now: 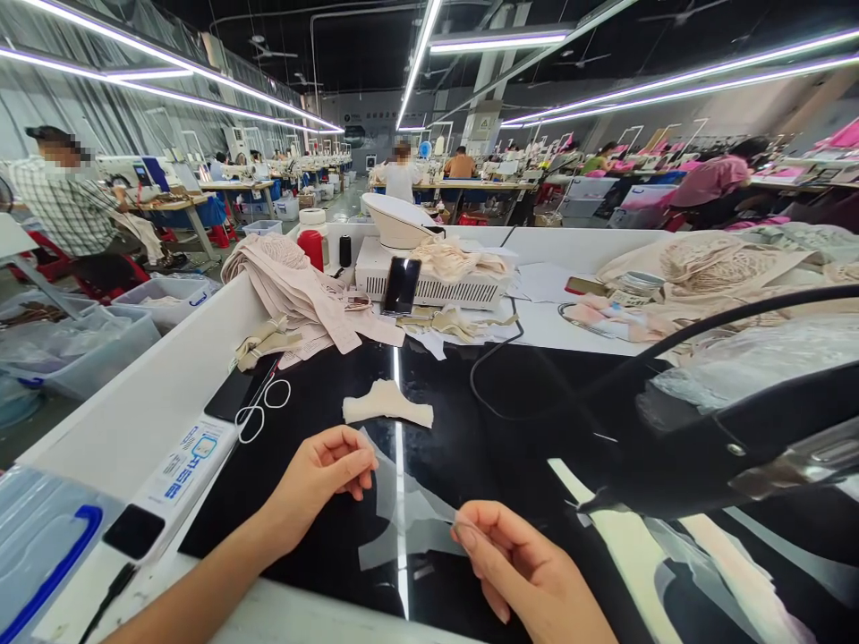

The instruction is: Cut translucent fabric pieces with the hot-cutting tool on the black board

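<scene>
A sheer, whitish piece of mesh fabric [409, 510] spans between my two hands just over the black work surface [282, 537]. My left hand [322, 487] is closed, thumb against the curled fingers, at the upper left edge of the mesh. On the other side, my right hand [514, 568] pinches the mesh's right corner between thumb and forefinger. A cream, curved fabric piece [387, 404] lies flat on the black surface beyond my left hand. Pale cut strips [621, 546] lie to the right, partly beneath a dark machine arm [698, 456].
A black cable [478, 385] crosses the surface. Behind stand a phone [401, 286], a white vented box [456, 291] and stacked beige fabric [301, 295]. White-handled scissors [263, 410] lie left, near a blue-handled plastic bin [54, 555]. Several people work at machines farther off.
</scene>
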Demonstrator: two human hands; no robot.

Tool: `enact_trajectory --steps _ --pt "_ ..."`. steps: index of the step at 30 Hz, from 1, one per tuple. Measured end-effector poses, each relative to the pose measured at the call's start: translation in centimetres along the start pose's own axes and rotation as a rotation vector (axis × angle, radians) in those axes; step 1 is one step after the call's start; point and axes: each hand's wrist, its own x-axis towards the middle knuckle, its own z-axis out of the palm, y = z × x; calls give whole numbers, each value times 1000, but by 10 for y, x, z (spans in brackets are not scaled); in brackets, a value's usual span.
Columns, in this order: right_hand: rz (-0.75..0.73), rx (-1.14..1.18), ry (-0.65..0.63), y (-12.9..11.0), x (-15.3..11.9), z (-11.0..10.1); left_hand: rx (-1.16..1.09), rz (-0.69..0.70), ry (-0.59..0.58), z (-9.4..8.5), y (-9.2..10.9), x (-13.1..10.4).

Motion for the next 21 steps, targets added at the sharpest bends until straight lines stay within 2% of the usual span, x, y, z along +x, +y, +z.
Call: enact_trajectory --steps 8,21 --pt "6 35 90 -5 -1 3 -20 3 1 2 1 -1" --pt "-89 57 261 -1 -6 14 -16 18 43 0 -1 0"
